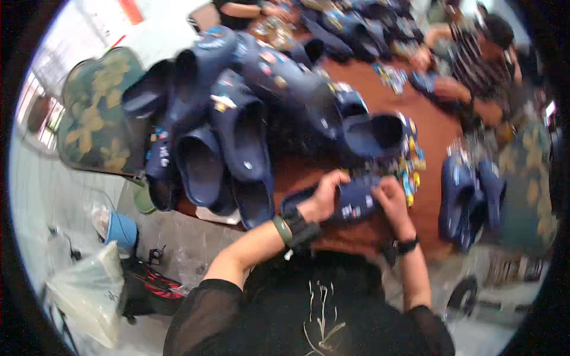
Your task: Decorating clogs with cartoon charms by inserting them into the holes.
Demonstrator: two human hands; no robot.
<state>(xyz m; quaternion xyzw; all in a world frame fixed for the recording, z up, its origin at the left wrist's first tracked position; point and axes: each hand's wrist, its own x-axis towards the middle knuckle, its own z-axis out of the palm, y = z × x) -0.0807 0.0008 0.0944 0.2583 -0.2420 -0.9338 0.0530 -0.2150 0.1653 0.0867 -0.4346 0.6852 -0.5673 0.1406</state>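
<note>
A dark blue clog [354, 200] lies on the brown table [433, 136] in front of me. My left hand [325, 194] grips its left side, thumb over the upper. My right hand [390, 199] presses on its right end, fingers bent on the top where small coloured charms sit. Loose coloured charms [411, 169] lie just beyond my right hand. Both wrists wear dark bands.
A big heap of dark blue clogs [237, 118] covers the table's left half. A pair of clogs [469, 193] stands at the right. Another person in a striped top [484, 56] works across the table. A camouflage chair [98, 113] and plastic bags [89, 291] sit at the left.
</note>
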